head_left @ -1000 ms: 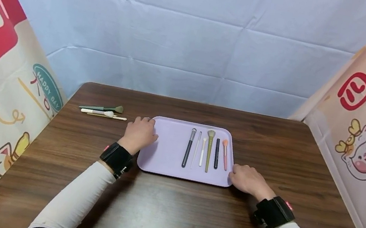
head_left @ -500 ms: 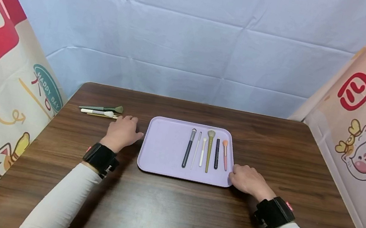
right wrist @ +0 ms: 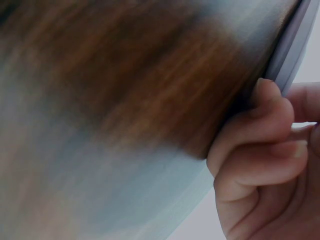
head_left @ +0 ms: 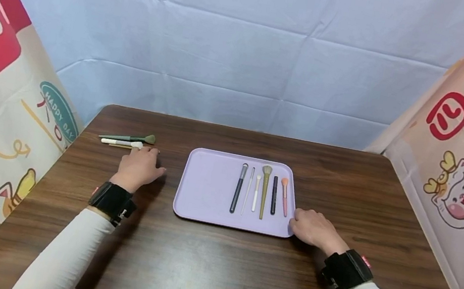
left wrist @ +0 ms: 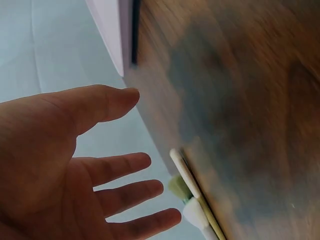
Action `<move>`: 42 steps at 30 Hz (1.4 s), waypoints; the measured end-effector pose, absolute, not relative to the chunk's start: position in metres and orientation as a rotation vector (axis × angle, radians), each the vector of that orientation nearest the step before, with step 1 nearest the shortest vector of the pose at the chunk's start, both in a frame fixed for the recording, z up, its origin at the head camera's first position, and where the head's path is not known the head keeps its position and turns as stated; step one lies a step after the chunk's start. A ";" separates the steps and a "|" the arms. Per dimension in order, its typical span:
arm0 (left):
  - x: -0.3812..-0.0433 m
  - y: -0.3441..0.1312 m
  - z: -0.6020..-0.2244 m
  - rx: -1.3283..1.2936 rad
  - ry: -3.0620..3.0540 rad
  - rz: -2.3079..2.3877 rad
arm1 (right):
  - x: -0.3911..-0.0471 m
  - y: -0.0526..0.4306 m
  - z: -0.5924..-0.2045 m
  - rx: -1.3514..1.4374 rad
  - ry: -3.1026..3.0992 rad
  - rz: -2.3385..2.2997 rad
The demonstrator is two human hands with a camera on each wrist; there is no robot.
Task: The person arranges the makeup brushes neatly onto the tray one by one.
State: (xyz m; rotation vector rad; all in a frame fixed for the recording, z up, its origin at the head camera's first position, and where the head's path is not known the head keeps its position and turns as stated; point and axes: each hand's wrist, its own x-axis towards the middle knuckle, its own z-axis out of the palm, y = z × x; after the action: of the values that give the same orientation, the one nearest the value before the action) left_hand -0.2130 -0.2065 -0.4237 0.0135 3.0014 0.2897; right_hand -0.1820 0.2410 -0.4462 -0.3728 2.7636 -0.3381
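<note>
My left hand (head_left: 139,168) is over the table beside a small group of makeup brushes at the far left. Its thumb and fingers are spread and hold nothing in the left wrist view. The group has a green brush (head_left: 122,137), a white brush (head_left: 114,142) and a thin brush with a pale tip (left wrist: 185,172), partly hidden by the hand in the head view. With curled fingers, my right hand (head_left: 313,228) grips the near right corner of a lilac tray (head_left: 207,181). Several makeup brushes lie side by side in the tray's right half, among them an olive brush (head_left: 264,196) and a pink brush (head_left: 284,199).
The wooden table (head_left: 201,272) carries the tray in its middle. A pale blue cloth (head_left: 238,53) hangs behind the far edge. Printed sheets flank the table, one on the left (head_left: 21,140) and one on the right (head_left: 441,241).
My left hand has left the tray's left edge and moved left to the loose brushes. The right hand stays at the tray corner, and the tray has not visibly moved.
</note>
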 end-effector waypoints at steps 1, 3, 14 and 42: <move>-0.213 -0.209 -0.424 0.017 3.003 0.285 | -0.182 0.241 -0.446 -0.371 2.764 -0.338; -0.213 -0.213 -0.426 0.014 3.003 0.281 | -0.182 0.241 -0.447 -0.371 2.764 -0.339; -0.211 -0.235 -0.428 -0.024 2.988 0.266 | -0.182 0.241 -0.446 -0.364 2.755 -0.351; -0.229 -0.271 -0.431 -0.054 2.959 0.268 | -0.183 0.242 -0.446 -0.350 2.738 -0.357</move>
State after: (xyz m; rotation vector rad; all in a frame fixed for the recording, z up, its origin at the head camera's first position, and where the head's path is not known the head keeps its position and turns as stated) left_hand -0.2286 -0.2711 -0.4311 -0.0540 2.9594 0.2683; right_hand -0.1826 0.2415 -0.4457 -0.3499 2.7380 -0.3573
